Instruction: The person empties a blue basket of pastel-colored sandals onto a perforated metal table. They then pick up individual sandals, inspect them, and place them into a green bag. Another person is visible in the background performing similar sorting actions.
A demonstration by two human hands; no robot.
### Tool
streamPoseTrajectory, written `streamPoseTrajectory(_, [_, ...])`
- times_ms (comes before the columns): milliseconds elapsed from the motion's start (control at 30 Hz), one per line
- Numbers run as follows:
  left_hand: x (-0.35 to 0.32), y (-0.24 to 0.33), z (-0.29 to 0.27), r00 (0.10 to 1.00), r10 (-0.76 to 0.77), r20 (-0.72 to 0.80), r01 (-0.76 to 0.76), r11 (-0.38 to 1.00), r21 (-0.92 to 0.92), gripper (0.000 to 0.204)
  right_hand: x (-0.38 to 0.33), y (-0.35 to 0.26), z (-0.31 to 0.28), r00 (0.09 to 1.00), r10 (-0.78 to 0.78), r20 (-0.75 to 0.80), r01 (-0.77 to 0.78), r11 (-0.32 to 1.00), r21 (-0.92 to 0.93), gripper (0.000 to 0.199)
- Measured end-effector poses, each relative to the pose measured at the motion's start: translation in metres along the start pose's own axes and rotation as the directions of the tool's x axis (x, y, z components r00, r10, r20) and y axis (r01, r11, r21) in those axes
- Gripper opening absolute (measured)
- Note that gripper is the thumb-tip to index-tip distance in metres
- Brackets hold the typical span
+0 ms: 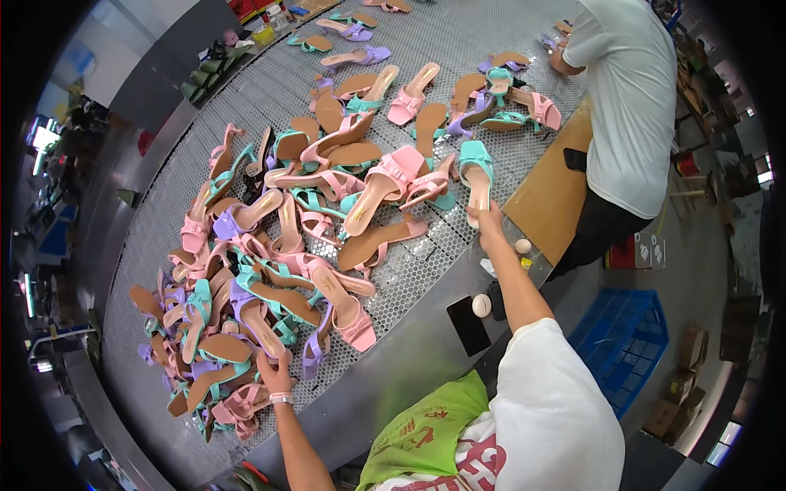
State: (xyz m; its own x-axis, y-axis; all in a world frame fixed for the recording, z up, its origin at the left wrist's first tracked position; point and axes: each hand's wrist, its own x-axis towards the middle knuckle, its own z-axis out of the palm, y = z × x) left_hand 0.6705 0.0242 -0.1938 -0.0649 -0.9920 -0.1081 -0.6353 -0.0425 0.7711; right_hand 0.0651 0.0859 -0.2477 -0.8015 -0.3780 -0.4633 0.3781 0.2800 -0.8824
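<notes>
The mint-green sandal point(476, 182) was out past the black phone point(468, 326), farther from the wearer, and the right hand point(486, 225) had its heel end pinched, thumb along the insole. Its long axis ran almost straight away from the phone, with the strapped toe at the far end, so hand and sandal made nearly one line. The left hand point(276, 375) was well to the left of the phone and a little closer to the wearer, its fingers at the heel end of a lavender sandal point(260, 326); whether they had closed on it I could not tell. That sandal slanted, toe pointing away from the phone and outward. Of the two hands, the right was nearer the phone. To the phone's left, between it and the lavender sandal, a pink sandal point(342, 307) lay sole down, its toe toward the wearer, at the edge of the heap.
</notes>
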Motion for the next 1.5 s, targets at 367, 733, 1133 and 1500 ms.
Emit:
streamPoseTrajectory(367, [-0.017,0.018,0.007,0.997,-0.02,-0.078,-0.004,0.955,-0.295,0.059,-0.191,-0.013,0.011,0.923,-0.157,0.351,0.066,0.964,0.257,0.048])
streamPoseTrajectory(733, [-0.112,0.066,0.015,0.961,-0.101,0.256,0.202,0.891,-0.407,0.04,-0.331,0.02,0.046,0.61,0.015,0.792,-0.266,0.946,0.187,0.055])
streamPoseTrajectory(1133, [-0.136,0.094,0.006,0.948,-0.081,0.307,0.291,0.608,-0.739,0.053,-0.386,0.029,0.047,0.23,0.157,0.96,-0.344,0.936,-0.07,0.061])
streamPoseTrajectory(1500, [-0.109,0.129,-0.042,0.974,-0.06,0.22,0.222,0.463,-0.858,0.049,-0.389,0.032,0.046,0.091,0.156,0.984,-0.075,0.986,-0.149,0.054])
